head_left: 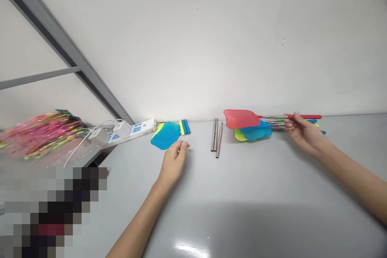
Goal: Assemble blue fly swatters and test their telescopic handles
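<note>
My right hand [305, 133] is closed on the handle of a red fly swatter [243, 119], whose mesh head points left. Under it lies a pile of finished swatters with blue [256, 133] and yellow-green [240, 135] heads and metal rods. My left hand [174, 160] has its fingers curled in, with nothing visible in them. Just beyond it is a blue swatter head [165, 135], lying over other heads of which only edges show. Beside that are a yellow handle [182, 127] and blue handles [186, 126]. Several loose metal rods [216, 137] lie between my hands.
A white power strip [142, 128] with plugged-in chargers [99, 137] and a white cable runs along the table's left edge. Further left are bagged pink and yellow items [39, 133]. A wall [193, 48] backs the grey table [242, 185]; a grey metal frame [75, 44] rises at left.
</note>
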{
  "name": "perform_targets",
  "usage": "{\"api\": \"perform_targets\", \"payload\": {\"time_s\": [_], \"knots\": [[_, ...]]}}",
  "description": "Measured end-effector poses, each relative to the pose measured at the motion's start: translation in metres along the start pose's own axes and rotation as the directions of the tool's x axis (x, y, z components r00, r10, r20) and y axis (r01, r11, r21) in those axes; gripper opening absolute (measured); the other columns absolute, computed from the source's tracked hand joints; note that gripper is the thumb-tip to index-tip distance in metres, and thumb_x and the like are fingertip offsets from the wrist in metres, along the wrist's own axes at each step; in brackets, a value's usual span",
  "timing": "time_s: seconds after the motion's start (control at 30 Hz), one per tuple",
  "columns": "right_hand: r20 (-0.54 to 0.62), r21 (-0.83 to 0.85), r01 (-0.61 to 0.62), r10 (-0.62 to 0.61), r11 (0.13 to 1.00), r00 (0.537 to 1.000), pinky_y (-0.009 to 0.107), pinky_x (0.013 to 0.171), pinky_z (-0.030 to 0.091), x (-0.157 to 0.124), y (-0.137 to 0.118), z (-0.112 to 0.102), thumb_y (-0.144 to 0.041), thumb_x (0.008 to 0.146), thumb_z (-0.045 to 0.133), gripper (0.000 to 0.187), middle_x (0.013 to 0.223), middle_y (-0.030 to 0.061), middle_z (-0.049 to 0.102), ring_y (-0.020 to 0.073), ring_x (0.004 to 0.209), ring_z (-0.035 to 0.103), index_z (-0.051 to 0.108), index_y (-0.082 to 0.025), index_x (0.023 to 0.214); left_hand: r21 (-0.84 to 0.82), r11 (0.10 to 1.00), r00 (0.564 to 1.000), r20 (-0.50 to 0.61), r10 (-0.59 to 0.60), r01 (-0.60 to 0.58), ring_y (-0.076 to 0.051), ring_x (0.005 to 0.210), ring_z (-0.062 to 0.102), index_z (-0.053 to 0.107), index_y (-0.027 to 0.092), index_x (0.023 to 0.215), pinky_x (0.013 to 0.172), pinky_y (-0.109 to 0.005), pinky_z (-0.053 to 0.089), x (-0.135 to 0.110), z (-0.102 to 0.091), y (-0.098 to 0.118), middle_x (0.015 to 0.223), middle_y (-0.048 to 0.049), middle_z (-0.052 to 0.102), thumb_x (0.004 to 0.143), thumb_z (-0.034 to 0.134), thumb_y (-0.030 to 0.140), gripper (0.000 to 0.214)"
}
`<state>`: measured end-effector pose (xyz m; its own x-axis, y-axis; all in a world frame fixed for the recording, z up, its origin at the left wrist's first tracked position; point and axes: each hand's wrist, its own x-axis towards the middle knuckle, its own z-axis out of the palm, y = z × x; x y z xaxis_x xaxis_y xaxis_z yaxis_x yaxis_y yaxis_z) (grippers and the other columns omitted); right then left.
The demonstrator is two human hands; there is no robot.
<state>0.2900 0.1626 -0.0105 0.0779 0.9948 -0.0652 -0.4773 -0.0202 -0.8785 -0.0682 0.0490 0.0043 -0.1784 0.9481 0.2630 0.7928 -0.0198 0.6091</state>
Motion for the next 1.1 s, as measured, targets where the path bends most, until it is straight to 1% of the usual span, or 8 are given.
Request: {"api": "perform_targets", "payload": {"time_s": [0.1,0.17,0.3,0.47,0.57,0.7,0.87,1.1], "knots": [[-0.099,-0.016,-0.019,0.017,1.0,0.995,0.014,0.053,0.047,0.007,0.003,-0.014,-0.019,0.082,0.045,0.019,0.061,0.0036,0.055,0.0088,0.057,0.053,0.058,-0.016,0.069,0.12,0.992,0.998,-0.058,-0.029,0.035,-0.021,0.102,0.044,0.057,0.018,0.088,0.089,-0.034,0.032,0.006,0.002,-0.013,0.105,-0.0087,0.052,0.08,0.03,0.038,0.035],[-0.145,-0.044,-0.052,0.045,0.998,0.988,0.015,0.052,0.048,0.009,0.008,-0.021,-0.019,0.081,0.046,0.02,0.06,0.0047,0.056,0.0096,0.055,0.054,0.058,-0.016,0.065,0.187,0.98,0.995,-0.084,-0.061,0.076,-0.023,0.112,0.036,0.056,0.017,0.096,0.094,-0.037,0.026,0.009,0.004,-0.021,0.115,-0.0112,0.045,0.079,0.033,0.038,0.036],[-0.177,-0.128,-0.119,0.095,0.985,0.98,0.02,0.051,0.05,0.011,0.014,-0.028,-0.025,0.079,0.049,0.019,0.063,0.008,0.061,0.0127,0.054,0.057,0.059,-0.016,0.066,0.299,0.939,0.985,-0.085,-0.148,0.167,-0.028,0.12,0.026,0.04,0.014,0.119,0.094,-0.046,0.021,0.012,0.008,-0.032,0.127,-0.0161,0.035,0.079,0.03,0.041,0.049],[-0.164,-0.225,-0.176,0.141,0.958,0.976,0.021,0.047,0.049,0.011,0.012,-0.029,-0.027,0.076,0.053,0.018,0.06,0.0096,0.061,0.014,0.053,0.057,0.061,-0.014,0.067,0.401,0.902,0.985,-0.008,-0.175,0.163,-0.03,0.122,0.022,0.034,0.013,0.124,0.092,-0.049,0.018,0.009,0.011,-0.039,0.132,-0.0181,0.028,0.079,0.03,0.045,0.056],[-0.167,-0.241,-0.188,0.151,0.952,0.974,0.02,0.045,0.048,0.012,0.011,-0.03,-0.024,0.077,0.052,0.017,0.057,0.0077,0.058,0.0123,0.049,0.055,0.061,-0.015,0.064,0.442,0.887,0.988,0.02,-0.155,0.131,-0.029,0.118,0.028,0.036,0.016,0.124,0.091,-0.047,0.019,0.003,0.01,-0.032,0.129,-0.0168,0.034,0.079,0.028,0.045,0.054],[-0.129,-0.254,-0.169,0.14,0.952,0.982,0.019,0.046,0.047,0.011,0.012,-0.029,-0.021,0.077,0.051,0.015,0.063,0.0073,0.059,0.011,0.049,0.053,0.062,-0.017,0.068,0.534,0.844,0.993,0.059,-0.101,0.054,-0.029,0.107,0.038,0.037,0.017,0.123,0.086,-0.043,0.024,-0.007,0.009,-0.015,0.119,-0.0152,0.042,0.08,0.026,0.046,0.053],[-0.038,-0.309,-0.156,0.152,0.938,0.988,0.017,0.046,0.046,0.006,0.011,-0.025,-0.023,0.075,0.054,0.011,0.071,0.0054,0.06,0.009,0.052,0.051,0.063,-0.019,0.076,0.548,0.836,0.99,0.132,-0.052,-0.029,-0.028,0.101,0.039,0.041,0.016,0.12,0.085,-0.042,0.025,-0.017,0.013,0.001,0.114,-0.0142,0.044,0.08,0.026,0.045,0.052],[0.111,-0.438,-0.164,0.235,0.884,0.966,0.02,0.038,0.042,-0.003,0.013,-0.01,-0.031,0.073,0.055,0.02,0.077,0.0083,0.062,0.012,0.05,0.052,0.062,-0.017,0.086,0.515,0.85,0.98,0.198,0.01,-0.113,-0.026,0.1,0.039,0.04,0.018,0.122,0.083,-0.039,0.028,-0.027,0.017,0.012,0.112,-0.0122,0.045,0.081,0.024,0.045,0.051]]}}
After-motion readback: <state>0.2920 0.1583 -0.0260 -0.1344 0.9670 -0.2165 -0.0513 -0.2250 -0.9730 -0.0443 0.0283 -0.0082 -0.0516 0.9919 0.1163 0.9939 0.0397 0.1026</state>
